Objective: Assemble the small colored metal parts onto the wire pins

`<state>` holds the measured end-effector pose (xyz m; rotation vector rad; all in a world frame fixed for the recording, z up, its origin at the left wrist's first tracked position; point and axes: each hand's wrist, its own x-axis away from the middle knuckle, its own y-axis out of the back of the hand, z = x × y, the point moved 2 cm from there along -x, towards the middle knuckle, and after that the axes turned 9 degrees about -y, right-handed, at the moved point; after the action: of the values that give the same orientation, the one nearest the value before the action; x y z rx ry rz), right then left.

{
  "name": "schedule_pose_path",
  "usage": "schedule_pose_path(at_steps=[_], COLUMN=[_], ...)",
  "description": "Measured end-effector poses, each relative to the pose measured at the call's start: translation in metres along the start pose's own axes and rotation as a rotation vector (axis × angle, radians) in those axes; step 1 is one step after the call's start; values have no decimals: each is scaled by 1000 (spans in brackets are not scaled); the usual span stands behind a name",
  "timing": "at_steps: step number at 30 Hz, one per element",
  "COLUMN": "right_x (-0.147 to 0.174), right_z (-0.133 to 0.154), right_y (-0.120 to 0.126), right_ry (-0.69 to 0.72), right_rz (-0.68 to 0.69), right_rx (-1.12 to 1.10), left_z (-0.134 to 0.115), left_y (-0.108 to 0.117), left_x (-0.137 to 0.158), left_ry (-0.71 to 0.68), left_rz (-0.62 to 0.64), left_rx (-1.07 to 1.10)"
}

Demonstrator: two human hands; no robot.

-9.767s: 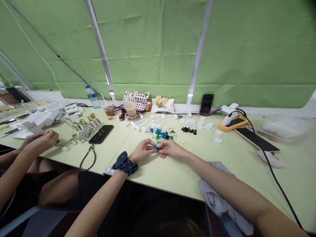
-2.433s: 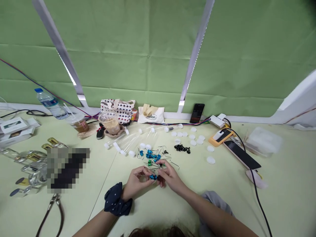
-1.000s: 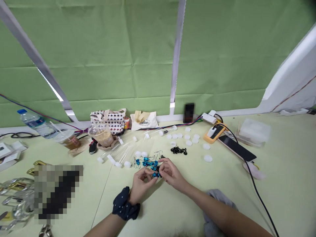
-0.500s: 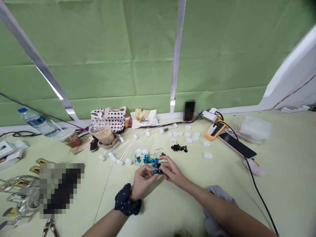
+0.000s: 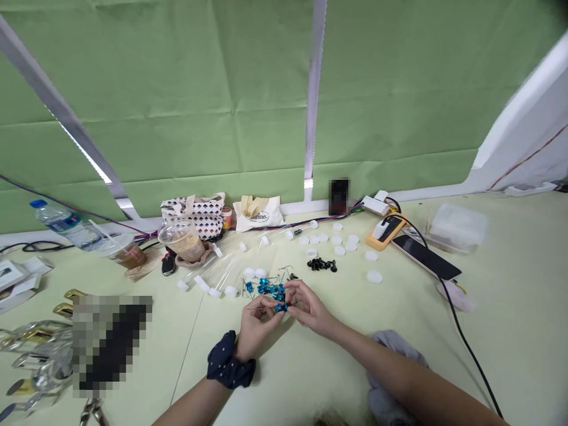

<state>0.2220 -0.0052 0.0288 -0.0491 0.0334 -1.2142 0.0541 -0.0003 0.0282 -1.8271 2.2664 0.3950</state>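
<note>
Between the thumb and fingers of my left hand (image 5: 257, 322) is a small shiny blue part (image 5: 280, 307) with a dark end. My right hand (image 5: 313, 307) has its thumb and fingers closed at the right end of that part; what they pinch there is mostly hidden. Just beyond my fingertips lies a cluster of similar blue parts (image 5: 264, 283) with thin metal wires or rods. A few small black pieces (image 5: 291, 277) sit at the cluster's right edge. Farther right is a pile of black screw-like pieces (image 5: 322, 265).
White round caps (image 5: 339, 251) are scattered behind the black pile. Clear tubes (image 5: 228, 266) with white ends lie left of centre. Drink cups (image 5: 184, 239) and a bottle (image 5: 66, 225) stand back left. On the right are a phone (image 5: 426, 257), a yellow meter (image 5: 385, 232) and a black cable (image 5: 461, 331).
The fingers of my right hand have shifted slightly around the end of the blue part. My left hand keeps its hold, and the view has moved a little.
</note>
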Motion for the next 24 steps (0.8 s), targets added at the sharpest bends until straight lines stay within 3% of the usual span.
schedule_pose_path(at_steps=[7, 13, 20, 24], right_x=[-1, -1, -3, -2], right_z=[-5, -4, -5, 0], right_y=[-1, -2, -3, -3], right_ry=[-104, -7, -134, -72], right_rz=[44, 39, 55, 47], right_rx=[-64, -48, -56, -70], left_z=[-4, 2, 1, -1], left_y=[-3, 0, -1, -1], left_x=[0, 1, 0, 0], left_ry=[7, 7, 22, 28], left_rz=[43, 1, 41, 15], left_rx=[-27, -20, -17, -32])
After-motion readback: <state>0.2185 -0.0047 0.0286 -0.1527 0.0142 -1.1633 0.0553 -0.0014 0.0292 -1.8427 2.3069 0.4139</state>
